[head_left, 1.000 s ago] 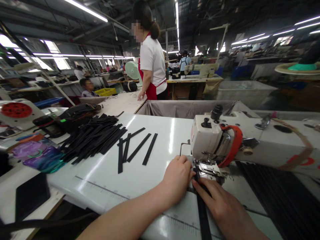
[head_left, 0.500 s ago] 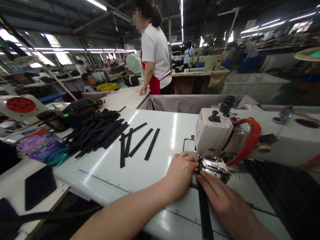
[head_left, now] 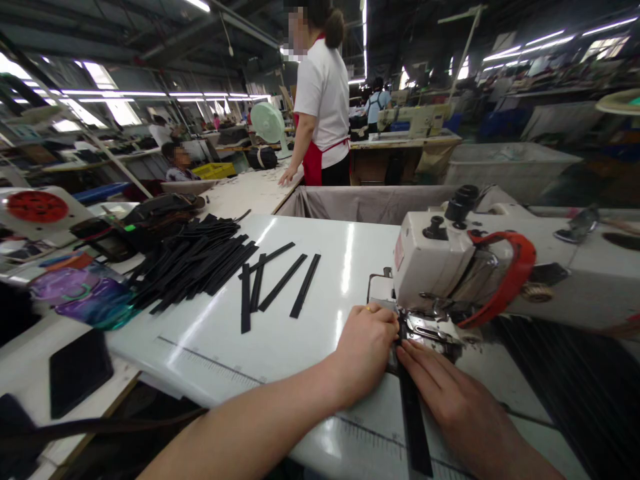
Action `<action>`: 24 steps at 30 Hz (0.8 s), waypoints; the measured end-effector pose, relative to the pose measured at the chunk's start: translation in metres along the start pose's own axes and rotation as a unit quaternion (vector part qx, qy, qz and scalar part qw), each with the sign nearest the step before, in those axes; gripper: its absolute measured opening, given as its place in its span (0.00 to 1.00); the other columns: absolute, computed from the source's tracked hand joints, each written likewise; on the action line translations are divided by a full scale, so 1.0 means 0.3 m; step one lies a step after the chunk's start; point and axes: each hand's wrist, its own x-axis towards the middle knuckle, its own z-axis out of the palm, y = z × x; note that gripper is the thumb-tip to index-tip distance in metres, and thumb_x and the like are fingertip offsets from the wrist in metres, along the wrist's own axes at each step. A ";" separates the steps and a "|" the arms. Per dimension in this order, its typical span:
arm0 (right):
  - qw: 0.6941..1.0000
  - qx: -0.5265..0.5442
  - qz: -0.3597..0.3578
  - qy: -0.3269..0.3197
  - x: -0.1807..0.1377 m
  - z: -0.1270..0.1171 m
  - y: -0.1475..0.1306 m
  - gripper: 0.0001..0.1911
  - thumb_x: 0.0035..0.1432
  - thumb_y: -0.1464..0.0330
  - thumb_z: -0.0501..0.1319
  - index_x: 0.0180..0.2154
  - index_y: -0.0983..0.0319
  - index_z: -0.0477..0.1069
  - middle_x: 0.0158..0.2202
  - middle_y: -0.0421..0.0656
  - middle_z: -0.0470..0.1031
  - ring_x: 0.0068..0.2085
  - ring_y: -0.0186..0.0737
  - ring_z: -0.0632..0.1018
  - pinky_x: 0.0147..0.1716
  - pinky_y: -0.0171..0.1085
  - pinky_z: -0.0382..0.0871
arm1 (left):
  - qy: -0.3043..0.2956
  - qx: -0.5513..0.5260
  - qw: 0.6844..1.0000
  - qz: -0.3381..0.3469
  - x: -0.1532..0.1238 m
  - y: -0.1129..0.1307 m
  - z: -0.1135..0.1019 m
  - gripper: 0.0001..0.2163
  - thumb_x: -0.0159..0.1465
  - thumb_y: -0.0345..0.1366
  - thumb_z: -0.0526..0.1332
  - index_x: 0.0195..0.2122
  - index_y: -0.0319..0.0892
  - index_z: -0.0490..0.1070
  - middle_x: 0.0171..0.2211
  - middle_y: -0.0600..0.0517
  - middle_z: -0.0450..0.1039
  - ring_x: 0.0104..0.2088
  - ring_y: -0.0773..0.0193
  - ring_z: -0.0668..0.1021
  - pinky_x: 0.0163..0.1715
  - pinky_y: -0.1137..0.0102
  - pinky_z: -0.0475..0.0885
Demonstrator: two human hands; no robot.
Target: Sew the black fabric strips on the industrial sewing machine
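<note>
A white sewing machine [head_left: 480, 267] stands on the glossy white table [head_left: 280, 347]. A long black strip [head_left: 414, 420] runs from the machine's foot toward me. My left hand [head_left: 367, 350] is curled at the foot, its fingertips pressed on the strip's left edge. My right hand [head_left: 450, 393] lies flat with fingers stretched along the strip's right side, holding it down. A ring shows on the left hand.
A heap of black strips [head_left: 193, 263] and three loose ones [head_left: 280, 283] lie to the left. A dark phone [head_left: 75, 373] and coloured packets [head_left: 85, 300] sit at the far left. A fabric-lined bin [head_left: 370, 203] is behind the table. A person in a red apron [head_left: 323, 107] stands beyond.
The view has shifted slightly, so the machine sits a little further right. Both hands stay at the foot on the strip; the strip appears to have fed forward a little.
</note>
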 end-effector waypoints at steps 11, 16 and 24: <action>0.999 0.004 0.040 0.019 0.029 -0.010 -0.009 0.22 0.60 0.82 0.44 0.44 0.70 0.75 0.42 0.50 0.79 0.43 0.42 0.80 0.40 0.37 0.77 | 0.032 0.065 0.997 0.007 0.009 0.002 0.042 0.05 0.69 0.34 0.57 0.38 0.41 0.71 0.40 0.51 0.72 0.44 0.59 0.71 0.42 0.63 0.67; 0.998 0.012 0.053 0.023 0.035 -0.013 -0.011 0.22 0.58 0.83 0.44 0.44 0.69 0.74 0.42 0.49 0.79 0.42 0.41 0.80 0.39 0.37 0.76 | 0.027 0.062 0.998 0.010 0.017 0.003 0.046 0.04 0.68 0.32 0.58 0.39 0.39 0.72 0.40 0.51 0.72 0.43 0.59 0.72 0.42 0.63 0.68; 0.995 0.072 0.064 -0.003 0.025 0.004 0.043 0.21 0.56 0.84 0.48 0.45 0.66 0.72 0.40 0.47 0.77 0.41 0.43 0.77 0.39 0.40 0.75 | 0.071 0.007 0.997 0.026 0.032 -0.015 0.032 0.09 0.69 0.30 0.54 0.34 0.38 0.72 0.40 0.49 0.73 0.42 0.58 0.71 0.45 0.64 0.69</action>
